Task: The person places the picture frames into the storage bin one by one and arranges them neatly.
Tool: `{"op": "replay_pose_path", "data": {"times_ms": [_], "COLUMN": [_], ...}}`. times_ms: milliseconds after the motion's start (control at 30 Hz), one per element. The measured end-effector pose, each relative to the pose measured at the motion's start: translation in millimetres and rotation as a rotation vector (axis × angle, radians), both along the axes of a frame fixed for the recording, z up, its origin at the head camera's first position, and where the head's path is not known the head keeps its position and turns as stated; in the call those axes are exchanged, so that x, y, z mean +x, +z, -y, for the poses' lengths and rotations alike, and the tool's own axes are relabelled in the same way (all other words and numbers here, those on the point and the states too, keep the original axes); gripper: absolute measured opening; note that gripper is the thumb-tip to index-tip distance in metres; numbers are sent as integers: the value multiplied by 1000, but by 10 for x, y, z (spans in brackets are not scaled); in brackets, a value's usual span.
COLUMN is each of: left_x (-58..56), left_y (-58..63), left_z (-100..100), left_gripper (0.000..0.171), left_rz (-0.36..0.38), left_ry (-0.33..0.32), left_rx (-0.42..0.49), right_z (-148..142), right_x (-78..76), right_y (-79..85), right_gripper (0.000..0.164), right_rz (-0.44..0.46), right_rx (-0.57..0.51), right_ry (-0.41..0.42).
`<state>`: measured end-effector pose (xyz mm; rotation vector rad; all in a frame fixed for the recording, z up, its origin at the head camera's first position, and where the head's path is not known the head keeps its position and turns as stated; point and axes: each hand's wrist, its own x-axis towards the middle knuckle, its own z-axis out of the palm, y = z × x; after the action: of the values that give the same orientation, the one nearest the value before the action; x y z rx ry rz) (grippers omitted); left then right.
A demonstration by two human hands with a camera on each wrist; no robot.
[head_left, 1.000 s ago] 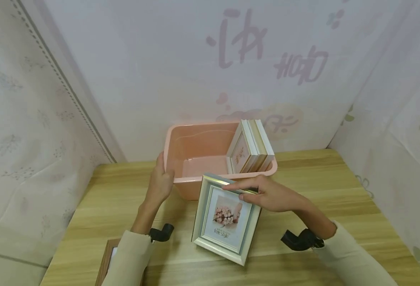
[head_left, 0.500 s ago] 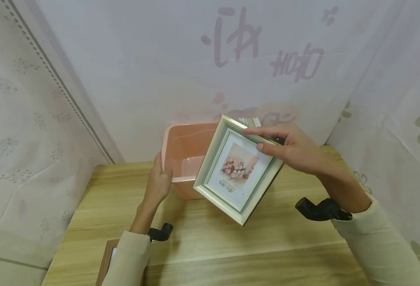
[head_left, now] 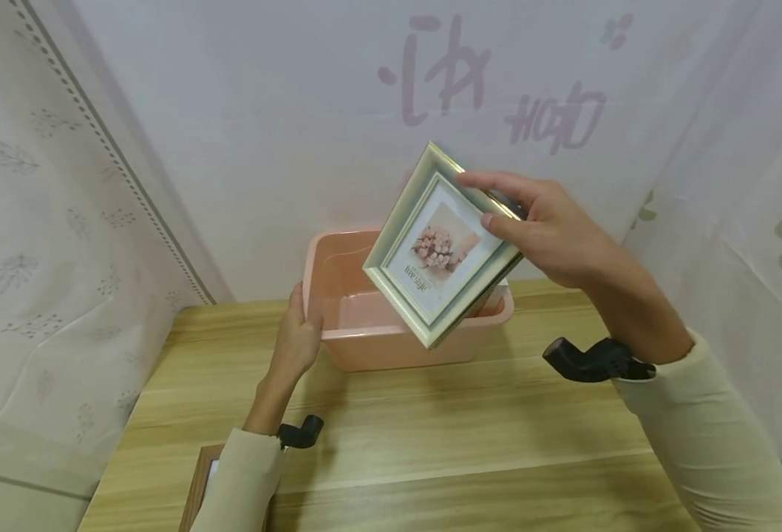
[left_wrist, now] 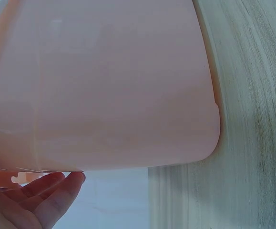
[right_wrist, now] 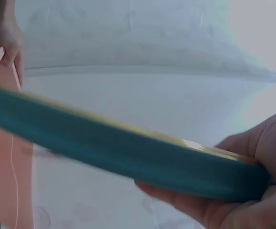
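A pink tub [head_left: 391, 351] is being supported by the table [head_left: 464, 428], and its left rim is being gripped by the left hand [head_left: 296, 340]. Inside the tub, at its right end, a white-edged thing [head_left: 496, 297] is being mostly hidden by a pale picture frame [head_left: 439, 247]. This picture frame is being held tilted above the tub, its upper right edge being pinched by the right hand [head_left: 553, 236], well apart from the left. On the table, a brown frame [head_left: 196, 484] is being partly covered by the left sleeve [head_left: 241, 473].
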<state>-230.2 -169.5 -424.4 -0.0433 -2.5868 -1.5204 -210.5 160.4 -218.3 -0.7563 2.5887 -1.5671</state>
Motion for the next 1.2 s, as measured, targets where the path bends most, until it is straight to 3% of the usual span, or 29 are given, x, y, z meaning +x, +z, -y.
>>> {"op": "replay_pose_path", "data": {"times_ms": [200, 433, 700, 1000, 1200], "left_x": [1, 1, 12, 13, 0], "left_y": [-24, -25, -11, 17, 14], "left_z": [10, 22, 14, 1, -2], "left_gripper": [58, 56, 54, 57, 57], "left_rz": [-6, -21, -3, -1, -6], "left_ry": [-24, -21, -12, -5, -1], "left_rx": [6, 0, 9, 13, 15], "right_z": [86, 145, 192, 226, 261], "right_x": [-37, -152, -234, -364, -444], "right_y": [56, 147, 171, 142, 86], "right_gripper": [56, 57, 69, 73, 78], "right_rz": [74, 96, 101, 20, -59], "right_rx": [-60, -104, 21, 155, 320], "right_ry": [-55, -102, -188, -213, -228]}}
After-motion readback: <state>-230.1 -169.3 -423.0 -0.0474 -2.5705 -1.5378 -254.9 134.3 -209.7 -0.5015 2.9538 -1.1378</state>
